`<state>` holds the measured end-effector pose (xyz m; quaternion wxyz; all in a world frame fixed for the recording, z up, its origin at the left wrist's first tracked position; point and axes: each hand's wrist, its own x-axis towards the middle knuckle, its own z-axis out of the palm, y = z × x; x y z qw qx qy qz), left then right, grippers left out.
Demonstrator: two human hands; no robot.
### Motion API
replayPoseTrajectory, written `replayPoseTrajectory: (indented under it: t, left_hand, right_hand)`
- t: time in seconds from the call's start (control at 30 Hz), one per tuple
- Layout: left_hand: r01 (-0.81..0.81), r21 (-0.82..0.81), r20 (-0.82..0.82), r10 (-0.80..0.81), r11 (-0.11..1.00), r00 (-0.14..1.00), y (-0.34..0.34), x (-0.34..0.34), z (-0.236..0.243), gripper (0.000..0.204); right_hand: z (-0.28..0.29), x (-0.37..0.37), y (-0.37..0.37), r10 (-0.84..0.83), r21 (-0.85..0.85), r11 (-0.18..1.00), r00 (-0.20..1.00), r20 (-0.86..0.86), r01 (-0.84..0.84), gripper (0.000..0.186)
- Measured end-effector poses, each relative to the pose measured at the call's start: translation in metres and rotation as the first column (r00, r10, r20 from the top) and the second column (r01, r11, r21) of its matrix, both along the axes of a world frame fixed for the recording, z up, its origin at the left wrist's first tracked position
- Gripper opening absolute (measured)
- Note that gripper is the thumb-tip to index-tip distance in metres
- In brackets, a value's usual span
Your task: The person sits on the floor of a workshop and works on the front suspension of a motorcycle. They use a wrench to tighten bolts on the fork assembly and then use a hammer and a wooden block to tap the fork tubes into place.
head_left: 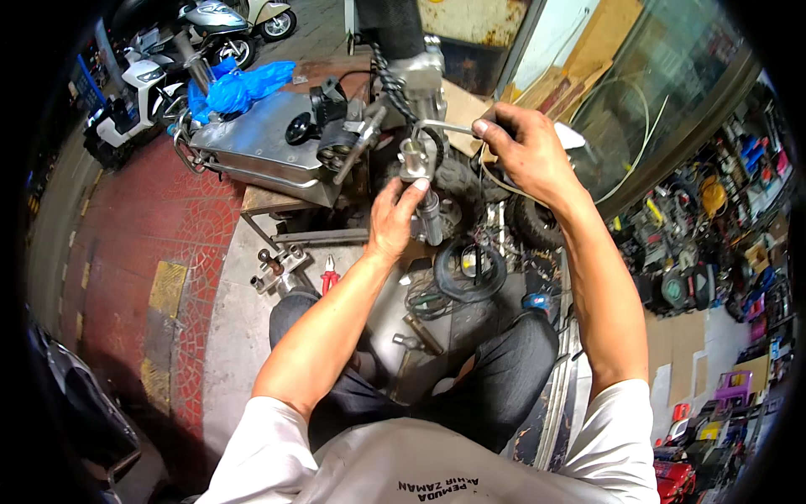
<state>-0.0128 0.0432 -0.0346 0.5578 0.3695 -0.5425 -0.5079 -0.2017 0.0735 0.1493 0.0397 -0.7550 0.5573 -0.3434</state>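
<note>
My right hand (529, 153) pinches the long arm of a bent metal hex key (448, 127). The key's short end points down at a silver metal clamp fitting (415, 160); I cannot tell whether it sits in a bolt there. Closed round the lower part of this fitting is my left hand (391, 220), its thumb on the front. A shiny metal tube (431, 222) runs down below the fitting, beside my left fingers. Just above stands a silver metal column (424, 80) with a coiled black cable (386, 76) along it.
Left stands a metal box (260, 139) with a blue plastic bag (239, 86) on it. Red-handled pliers (330, 273), a metal bracket (281, 270) and a black ring (470, 273) lie on the ground before me. Tools and parts crowd the right; parked scooters (138, 101) stand far left.
</note>
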Motion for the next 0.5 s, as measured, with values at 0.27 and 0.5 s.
replayPoseTrajectory:
  t: [0.27,0.5]
  left_hand:
    - [0.249,0.137,-0.366,-0.184,0.959,0.912,-0.024,-0.022,-0.023,0.073]
    - [0.061,0.015,-0.289,-0.054,0.998,0.956,-0.028,-0.038,-0.028,0.057]
  right_hand:
    - [0.015,0.008,-0.057,0.177,0.403,0.912,0.961,-0.213,-0.078,0.033]
    - [0.022,0.004,-0.094,0.286,0.605,0.787,0.94,-0.184,-0.121,0.026]
